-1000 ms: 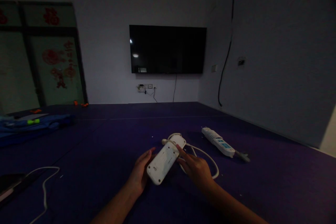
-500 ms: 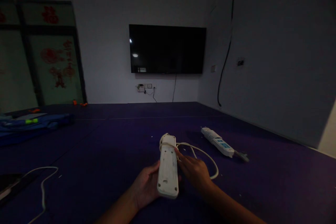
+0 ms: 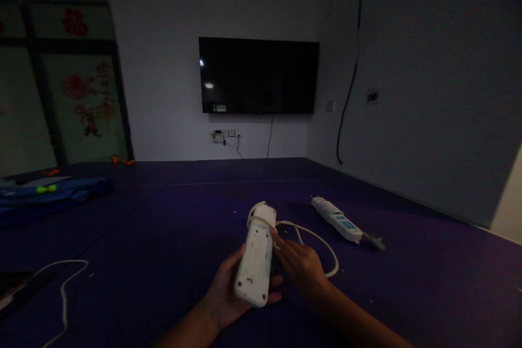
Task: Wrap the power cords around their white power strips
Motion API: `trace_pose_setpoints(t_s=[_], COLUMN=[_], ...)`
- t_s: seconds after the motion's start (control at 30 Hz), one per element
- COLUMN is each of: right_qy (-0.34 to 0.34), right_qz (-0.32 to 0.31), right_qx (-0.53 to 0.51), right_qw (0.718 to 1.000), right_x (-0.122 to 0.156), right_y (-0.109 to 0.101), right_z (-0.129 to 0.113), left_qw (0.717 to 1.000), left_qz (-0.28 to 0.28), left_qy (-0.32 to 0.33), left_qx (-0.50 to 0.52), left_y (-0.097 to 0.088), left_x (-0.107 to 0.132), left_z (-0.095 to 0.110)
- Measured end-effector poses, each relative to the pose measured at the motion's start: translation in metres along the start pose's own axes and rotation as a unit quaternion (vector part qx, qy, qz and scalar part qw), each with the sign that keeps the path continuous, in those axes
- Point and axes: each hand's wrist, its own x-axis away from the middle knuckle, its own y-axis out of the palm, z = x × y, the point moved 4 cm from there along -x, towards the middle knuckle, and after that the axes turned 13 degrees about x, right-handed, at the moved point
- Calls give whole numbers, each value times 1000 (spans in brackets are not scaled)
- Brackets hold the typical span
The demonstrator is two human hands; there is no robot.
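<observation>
My left hand (image 3: pixel 229 292) cups a white power strip (image 3: pixel 255 255) from below, its flat back facing up and its far end pointing away from me. The strip's white cord (image 3: pixel 314 239) is wound round its far end and loops off to the right on the dark purple floor mat (image 3: pixel 163 217). My right hand (image 3: pixel 300 266) rests against the strip's right side, fingers closed on the cord close to it.
A second white power strip (image 3: pixel 336 219) with blue labels lies to the right. Another white cable (image 3: pixel 63 288) curls at the lower left. Blue fabric (image 3: pixel 49 191) lies at the far left. A black TV (image 3: pixel 258 75) hangs on the far wall.
The strip has swung from a diagonal lie to pointing straight away from me and has risen slightly. My left hand has slid under its near end; the right hand stays at its side.
</observation>
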Motion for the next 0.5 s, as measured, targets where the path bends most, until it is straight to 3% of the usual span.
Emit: trace_pose_setpoints(t_s=[0.13, 0.33, 0.5], right_qy=[92, 267, 246], right_qz=[-27, -64, -182], right_qx=[-87, -210, -257], right_qw=[992, 938, 917], right_x=[-1, -8, -17], right_y=[1, 2, 7], right_z=[7, 18, 21], left_qw=[998, 986, 977], left_qz=[43, 48, 51], left_qy=[36, 124, 159], left_qx=[-22, -98, -135], left_y=[-1, 6, 7], left_x=[-2, 1, 4], left_z=[4, 16, 23])
